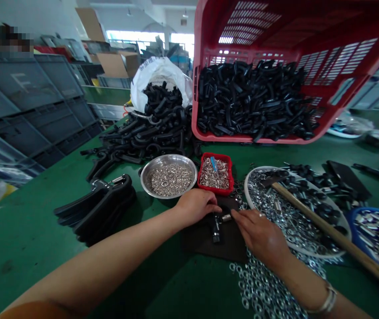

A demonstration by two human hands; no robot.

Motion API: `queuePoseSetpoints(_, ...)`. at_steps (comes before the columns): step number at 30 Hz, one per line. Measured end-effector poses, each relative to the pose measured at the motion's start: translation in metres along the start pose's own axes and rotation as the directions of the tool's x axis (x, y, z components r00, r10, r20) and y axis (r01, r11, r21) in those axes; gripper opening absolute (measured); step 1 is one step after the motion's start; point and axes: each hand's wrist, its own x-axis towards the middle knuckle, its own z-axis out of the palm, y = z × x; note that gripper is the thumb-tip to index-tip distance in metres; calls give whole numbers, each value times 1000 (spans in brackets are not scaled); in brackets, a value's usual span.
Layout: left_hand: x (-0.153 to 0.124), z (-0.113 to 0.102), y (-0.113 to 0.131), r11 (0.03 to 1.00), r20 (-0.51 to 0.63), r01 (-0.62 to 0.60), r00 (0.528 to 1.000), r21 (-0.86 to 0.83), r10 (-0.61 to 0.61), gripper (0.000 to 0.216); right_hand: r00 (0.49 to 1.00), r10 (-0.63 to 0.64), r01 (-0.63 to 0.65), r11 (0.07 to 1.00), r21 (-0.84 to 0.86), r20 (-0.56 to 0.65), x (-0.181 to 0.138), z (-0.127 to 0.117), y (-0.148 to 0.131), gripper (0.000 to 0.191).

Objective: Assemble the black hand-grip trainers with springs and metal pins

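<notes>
A small black plastic part (216,231) rests on a dark flat pad (205,249) in front of me. My left hand (196,206) has its fingers curled closed on the upper end of this part. From its side sticks out a short metal coil spring (226,218). The fingertips of my right hand (260,235) are pressed together at the spring's outer end; whether they hold anything smaller is hidden. Just behind my hands stand a steel bowl (145,179) of tiny metal pieces and a red tray (231,170) of pins with a blue-handled tool (213,164).
At the right, a hammer (318,219) lies across a white tray (249,195) of metal rings; more rings (255,288) spill below. A blue basin (352,217) stands beyond it. A tilted red crate (196,106) holds black parts. Black clamp-like handles (99,208) are stacked left.
</notes>
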Motion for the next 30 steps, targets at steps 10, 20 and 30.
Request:
queuePoseSetpoints(10, -5, 16, 1, 999, -107, 10, 994, -53, -15, 23, 998, 51, -47, 994, 101, -38, -1, 4, 3, 36)
queuePoseSetpoints(20, -20, 19, 6, 929, -137, -125, 974, 347, 182, 28, 999, 38, -38, 998, 41, 1, -3, 3, 2, 36)
queuePoseSetpoints(30, -22, 20, 14, 882, -53, -130, 984, 453, 172, 25, 998, 20, -9, 983, -181, 58, -8, -3, -8, 47)
